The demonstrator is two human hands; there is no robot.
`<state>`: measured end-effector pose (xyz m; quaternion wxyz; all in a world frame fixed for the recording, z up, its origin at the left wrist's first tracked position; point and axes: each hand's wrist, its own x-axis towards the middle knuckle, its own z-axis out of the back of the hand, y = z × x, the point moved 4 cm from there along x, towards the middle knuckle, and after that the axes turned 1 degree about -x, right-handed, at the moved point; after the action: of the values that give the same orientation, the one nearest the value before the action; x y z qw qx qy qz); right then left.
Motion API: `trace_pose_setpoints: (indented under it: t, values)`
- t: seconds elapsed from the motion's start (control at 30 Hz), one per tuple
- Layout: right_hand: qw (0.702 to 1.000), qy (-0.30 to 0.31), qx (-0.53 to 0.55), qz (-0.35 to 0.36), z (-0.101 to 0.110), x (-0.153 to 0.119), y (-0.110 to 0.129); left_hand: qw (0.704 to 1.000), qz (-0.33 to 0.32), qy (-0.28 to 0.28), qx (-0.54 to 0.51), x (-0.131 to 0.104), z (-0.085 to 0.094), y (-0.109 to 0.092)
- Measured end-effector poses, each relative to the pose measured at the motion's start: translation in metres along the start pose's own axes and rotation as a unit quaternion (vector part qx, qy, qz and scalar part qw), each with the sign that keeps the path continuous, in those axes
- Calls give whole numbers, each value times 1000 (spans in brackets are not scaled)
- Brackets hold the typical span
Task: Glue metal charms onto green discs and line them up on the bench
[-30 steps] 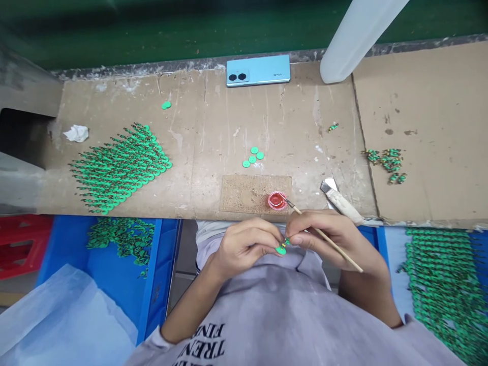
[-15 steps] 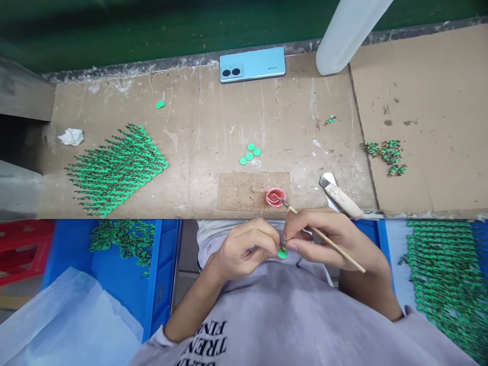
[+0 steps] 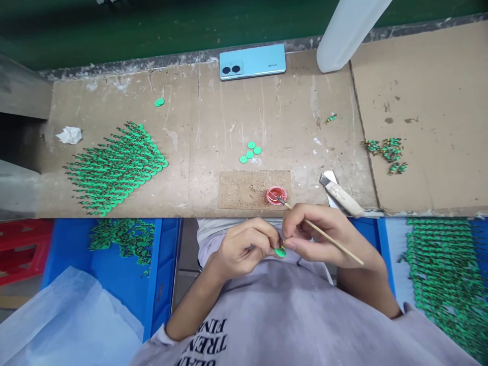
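My left hand (image 3: 244, 246) and my right hand (image 3: 324, 236) meet in front of my chest, just below the bench edge. Between their fingertips sits a small green disc piece (image 3: 280, 251), pinched from both sides. A thin wooden brush (image 3: 324, 234) lies across my right hand's fingers, its tip pointing up-left to the small red paint cup (image 3: 276, 195). That cup stands on a cork mat (image 3: 244, 190) at the bench's near edge.
Rows of green pieces (image 3: 114, 168) lie at the left of the cardboard-covered bench, three loose discs (image 3: 249, 152) in the middle, a small cluster (image 3: 387, 152) at the right. A phone (image 3: 252, 61), white bottle (image 3: 348, 33), scraper (image 3: 341, 195) and blue bins (image 3: 114, 254) are around.
Both hands stay together on the green piece, with only small shifts; the brush tip has edged closer to the red cup. The view has tilted slightly.
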<state>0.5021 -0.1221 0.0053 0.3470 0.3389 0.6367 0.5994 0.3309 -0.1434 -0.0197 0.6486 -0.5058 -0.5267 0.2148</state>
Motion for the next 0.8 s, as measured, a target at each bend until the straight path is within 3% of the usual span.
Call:
trace_pose_setpoints:
  t: [0.8]
  values:
    - [1000, 1, 27, -4, -2, -3, -8, 1000, -3, -12, 17, -2, -3, -1]
